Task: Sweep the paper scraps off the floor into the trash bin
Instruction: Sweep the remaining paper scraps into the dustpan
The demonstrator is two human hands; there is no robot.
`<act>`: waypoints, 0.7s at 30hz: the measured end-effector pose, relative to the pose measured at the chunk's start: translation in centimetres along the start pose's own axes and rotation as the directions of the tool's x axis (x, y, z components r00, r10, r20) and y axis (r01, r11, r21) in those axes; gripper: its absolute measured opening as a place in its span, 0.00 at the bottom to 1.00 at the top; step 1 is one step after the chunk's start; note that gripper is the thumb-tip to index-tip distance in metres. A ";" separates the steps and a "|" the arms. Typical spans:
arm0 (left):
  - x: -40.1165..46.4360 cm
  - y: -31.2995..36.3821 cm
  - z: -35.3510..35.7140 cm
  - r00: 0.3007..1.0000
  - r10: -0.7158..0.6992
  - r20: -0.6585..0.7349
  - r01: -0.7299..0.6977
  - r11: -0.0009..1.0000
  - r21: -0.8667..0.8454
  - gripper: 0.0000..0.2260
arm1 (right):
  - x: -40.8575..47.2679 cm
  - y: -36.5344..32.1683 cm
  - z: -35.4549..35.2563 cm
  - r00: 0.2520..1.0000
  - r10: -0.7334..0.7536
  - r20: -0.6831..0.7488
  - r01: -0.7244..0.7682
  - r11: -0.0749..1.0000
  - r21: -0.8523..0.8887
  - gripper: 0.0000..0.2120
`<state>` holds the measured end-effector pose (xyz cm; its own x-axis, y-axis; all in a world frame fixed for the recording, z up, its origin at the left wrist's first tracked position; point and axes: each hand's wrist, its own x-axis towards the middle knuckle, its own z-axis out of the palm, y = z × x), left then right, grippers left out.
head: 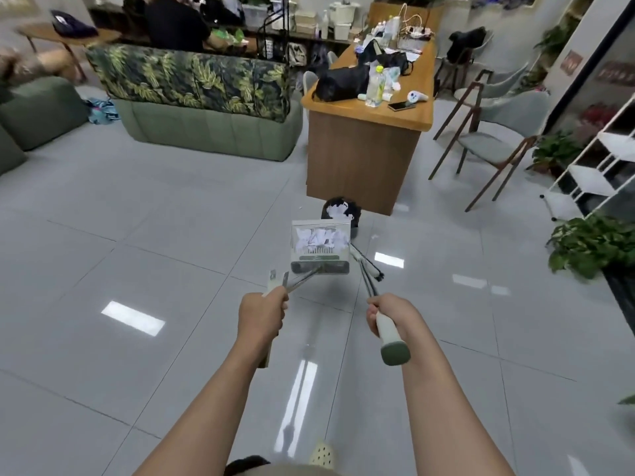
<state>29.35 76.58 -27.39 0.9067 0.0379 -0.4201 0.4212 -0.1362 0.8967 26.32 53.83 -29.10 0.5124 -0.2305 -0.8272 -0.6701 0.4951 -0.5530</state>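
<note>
My left hand (263, 314) grips the long handle of a grey dustpan (320, 247). The pan hangs above the tiled floor and holds several white paper scraps (321, 239). Just beyond it stands a small trash bin (340, 210) with a black liner and white paper inside. My right hand (390, 317) grips the white-and-green handle of a broom (386, 329). The broom's shaft runs forward and down to the right side of the dustpan, where its head (372, 269) is partly hidden behind the pan.
A wooden desk (364, 159) with a cluttered top stands right behind the bin. A green sofa (209, 128) is at the left, a chair (488, 146) and potted plants (591, 245) at the right, beside a white rack (591, 173). Glossy grey tiles surround me.
</note>
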 end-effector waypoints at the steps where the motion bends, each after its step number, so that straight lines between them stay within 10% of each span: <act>1: 1.8 1.1 1.5 1.000 -0.012 -0.019 0.012 1.000 -0.018 0.10 | 1.4 -2.5 -0.1 1.000 -0.008 -0.008 0.008 1.000 0.004 0.08; 21: 40.7 18.6 29.3 0.976 -0.193 0.106 0.209 0.961 -0.179 0.07 | 31.0 -39.9 -4.6 0.980 -0.015 -0.197 -0.003 0.996 -0.086 0.14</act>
<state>73.41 46.62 -31.91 0.8008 -0.0417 -0.5975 0.5990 0.0539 0.7990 66.48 23.05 -33.17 0.4062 -0.3982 -0.8225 -0.7150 0.4220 -0.5574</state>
